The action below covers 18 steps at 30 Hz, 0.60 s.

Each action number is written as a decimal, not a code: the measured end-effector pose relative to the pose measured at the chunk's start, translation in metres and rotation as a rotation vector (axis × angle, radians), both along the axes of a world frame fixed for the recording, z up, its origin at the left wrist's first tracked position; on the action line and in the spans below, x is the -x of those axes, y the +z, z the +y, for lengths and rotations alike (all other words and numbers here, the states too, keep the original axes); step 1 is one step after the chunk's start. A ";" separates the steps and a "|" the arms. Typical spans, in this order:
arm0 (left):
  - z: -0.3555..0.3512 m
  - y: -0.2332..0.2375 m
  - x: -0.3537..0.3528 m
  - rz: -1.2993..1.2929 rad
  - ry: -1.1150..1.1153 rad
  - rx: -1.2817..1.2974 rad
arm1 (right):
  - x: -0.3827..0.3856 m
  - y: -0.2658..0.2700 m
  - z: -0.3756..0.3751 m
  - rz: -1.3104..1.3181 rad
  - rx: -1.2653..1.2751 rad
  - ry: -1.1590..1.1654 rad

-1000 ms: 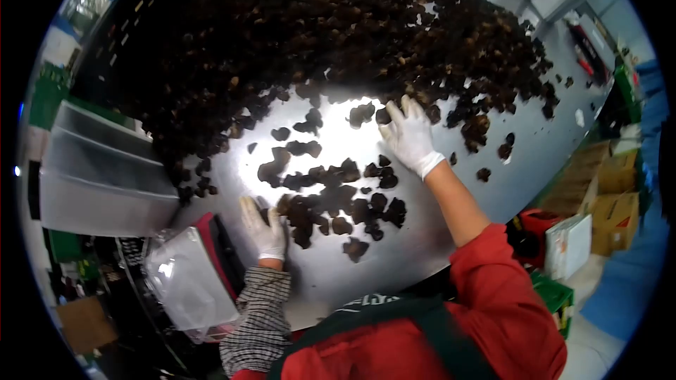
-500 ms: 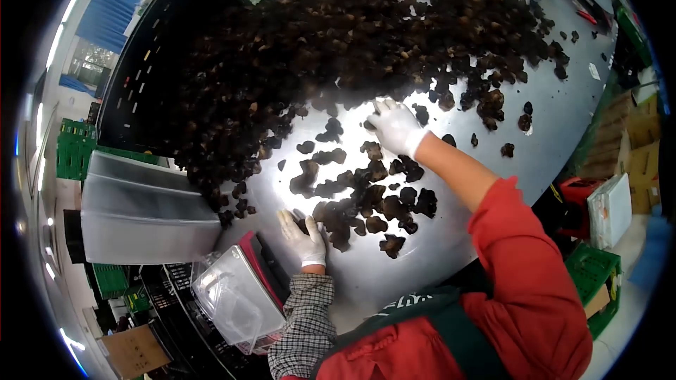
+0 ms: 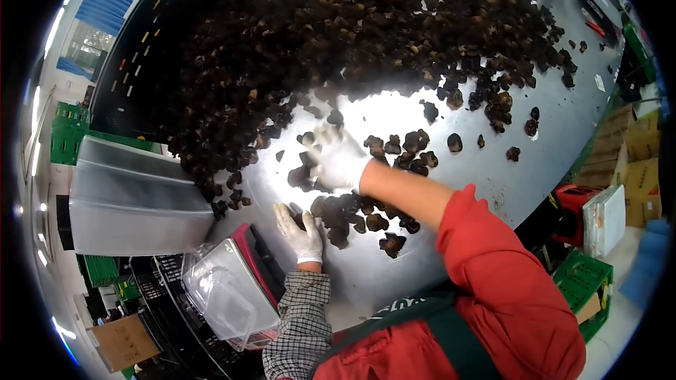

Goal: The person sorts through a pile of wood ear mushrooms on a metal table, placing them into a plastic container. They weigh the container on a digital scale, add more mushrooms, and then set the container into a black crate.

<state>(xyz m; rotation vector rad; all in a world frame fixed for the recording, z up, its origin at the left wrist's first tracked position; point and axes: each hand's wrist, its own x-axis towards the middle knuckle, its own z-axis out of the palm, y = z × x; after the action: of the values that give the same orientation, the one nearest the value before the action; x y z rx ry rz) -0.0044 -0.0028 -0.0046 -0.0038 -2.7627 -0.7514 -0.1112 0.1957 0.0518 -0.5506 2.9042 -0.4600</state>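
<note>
Dark brown, crinkled pieces that look like wood ear mushrooms form a large heap (image 3: 366,35) on the metal table (image 3: 486,172). A looser group of mushroom pieces (image 3: 336,219) lies nearer to me. My left hand (image 3: 303,241), white-gloved, rests at the left of this group with one dark mushroom piece (image 3: 298,221) between thumb and fingers. Over the loose pieces is my right hand (image 3: 336,160), also gloved and blurred by motion. Its fingers look spread, pointing left towards the heap's edge, and its palm hides some pieces below.
A translucent plastic bin (image 3: 137,200) stands at the left table edge. Nearer is a scale-like device (image 3: 264,264) beside clear plastic containers (image 3: 229,295). A black crate (image 3: 158,42) borders the heap. Green crates (image 3: 584,288) and cardboard boxes (image 3: 641,186) stand at right.
My right hand has swept left and nearer, from the heap's edge to over the loose pieces. Some pieces now lie where it was. My left hand has hardly moved.
</note>
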 end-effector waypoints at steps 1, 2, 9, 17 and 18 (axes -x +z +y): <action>0.002 0.003 0.000 0.006 -0.002 -0.025 | -0.024 0.011 -0.006 -0.053 -0.058 0.120; 0.003 0.003 0.000 0.005 -0.003 -0.023 | -0.047 0.022 -0.005 -0.081 0.032 0.172; 0.000 0.000 0.000 0.002 -0.010 0.008 | 0.003 0.011 0.072 0.128 0.357 -0.164; 0.003 0.004 0.001 -0.019 -0.010 0.024 | 0.052 -0.022 0.092 0.025 0.010 -0.176; 0.001 0.001 0.001 -0.023 -0.011 0.041 | 0.052 -0.021 0.091 0.000 -0.007 -0.179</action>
<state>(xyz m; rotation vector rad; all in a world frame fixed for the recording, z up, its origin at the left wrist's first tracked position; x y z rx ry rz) -0.0059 -0.0018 -0.0033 -0.0195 -2.8018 -0.7012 -0.1630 0.2863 0.0312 -0.2902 2.9668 -0.4716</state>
